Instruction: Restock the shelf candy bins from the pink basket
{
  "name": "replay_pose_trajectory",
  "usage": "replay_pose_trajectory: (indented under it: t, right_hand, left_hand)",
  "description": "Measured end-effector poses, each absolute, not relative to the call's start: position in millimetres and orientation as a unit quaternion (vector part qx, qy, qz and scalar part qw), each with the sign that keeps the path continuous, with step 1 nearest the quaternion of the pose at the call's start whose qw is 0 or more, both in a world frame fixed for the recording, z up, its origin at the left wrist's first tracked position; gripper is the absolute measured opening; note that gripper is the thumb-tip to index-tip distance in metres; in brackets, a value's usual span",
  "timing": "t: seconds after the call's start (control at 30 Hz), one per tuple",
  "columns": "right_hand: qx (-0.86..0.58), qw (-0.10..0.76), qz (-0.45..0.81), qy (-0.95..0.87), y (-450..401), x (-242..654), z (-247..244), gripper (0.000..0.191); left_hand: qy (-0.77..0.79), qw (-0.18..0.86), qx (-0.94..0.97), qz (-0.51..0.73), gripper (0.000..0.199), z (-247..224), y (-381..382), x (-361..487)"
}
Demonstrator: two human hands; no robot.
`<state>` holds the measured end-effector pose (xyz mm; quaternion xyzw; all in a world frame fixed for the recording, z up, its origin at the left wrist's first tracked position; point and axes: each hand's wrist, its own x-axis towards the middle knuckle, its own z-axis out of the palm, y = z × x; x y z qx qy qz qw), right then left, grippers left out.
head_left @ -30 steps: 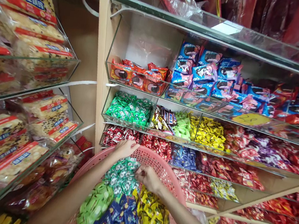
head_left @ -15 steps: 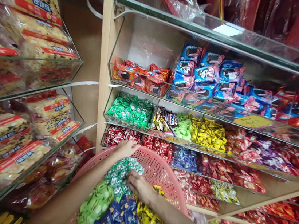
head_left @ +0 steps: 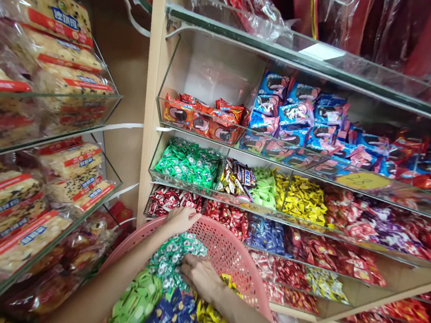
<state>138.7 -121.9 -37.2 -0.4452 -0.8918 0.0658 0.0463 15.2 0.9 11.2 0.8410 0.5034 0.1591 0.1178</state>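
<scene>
Many green candies [head_left: 166,261] lie by the right hand [head_left: 202,277] inside the pink basket [head_left: 244,258], whose grip I cannot tell; the left hand [head_left: 180,220], clasping the far rim, should steady light pinches.

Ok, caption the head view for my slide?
Left hand on the pink basket's rim, right hand among the green candies.

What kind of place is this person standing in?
Probably a sweet shop or a shop's snack aisle: glass-fronted bins hold wrapped candies sorted by kind, such as green packets, a yellow tag reads 28, and packaged cakes fill side shelves.
</scene>
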Motion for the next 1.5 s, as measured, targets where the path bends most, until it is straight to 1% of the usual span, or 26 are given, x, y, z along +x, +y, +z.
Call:
replay_pose_trajectory:
  t: [0.1, 0.17, 0.3, 0.37, 0.43, 0.57, 0.7, 0.9, 1.17, 1.5]
  right_hand:
    - [-0.421, 0.038, 0.009, -0.906, -120.5, 136.3, -17.0, 0.021]
    - [-0.410, 0.047, -0.024, -0.910, -114.0, 134.4, 6.2, 0.022]
    - [-0.418, 0.105, -0.076, -0.899, -83.8, 130.4, 71.7, 0.023]
    - [-0.443, 0.121, -0.108, -0.882, -62.1, 128.5, 106.3, 0.023]
    - [-0.486, 0.119, -0.138, -0.855, -38.7, 126.5, 135.8, 0.024]
    - [-0.571, 0.091, -0.177, -0.796, 4.0, 119.9, 168.8, 0.024]
    - [-0.630, 0.075, -0.164, -0.755, 30.3, 108.6, 172.5, 0.021]
    - [-0.707, 0.099, -0.106, -0.692, 45.2, 94.7, 164.1, 0.027]
    - [-0.725, 0.109, -0.086, -0.674, 55.0, 92.7, 158.9, 0.025]
    - [-0.724, 0.098, -0.065, -0.679, 54.5, 103.6, 161.6, 0.029]
  left_hand:
    - [0.504, 0.120, 0.838, 0.168, 0.053, 11.4, 2.1, 12.2]
    - [0.506, 0.126, 0.835, 0.173, 0.052, 11.6, 2.8, 9.7]
    - [0.518, 0.144, 0.829, 0.152, 0.046, 9.1, 5.0, 4.2]
    - [0.527, 0.141, 0.824, 0.153, 0.047, 6.5, 5.9, 1.3]
    - [0.529, 0.137, 0.821, 0.167, 0.050, 3.9, 6.2, -1.7]
    - [0.515, 0.140, 0.824, 0.188, 0.052, 2.0, 5.3, -8.3]
    - [0.523, 0.137, 0.819, 0.192, 0.050, 4.9, 4.8, -14.2]
    - [0.536, 0.133, 0.811, 0.194, 0.049, 5.6, 6.9, -18.5]
    - [0.536, 0.136, 0.811, 0.193, 0.048, 4.1, 10.9, -17.8]
    - [0.540, 0.136, 0.811, 0.181, 0.049, 8.9, 8.6, -14.9]
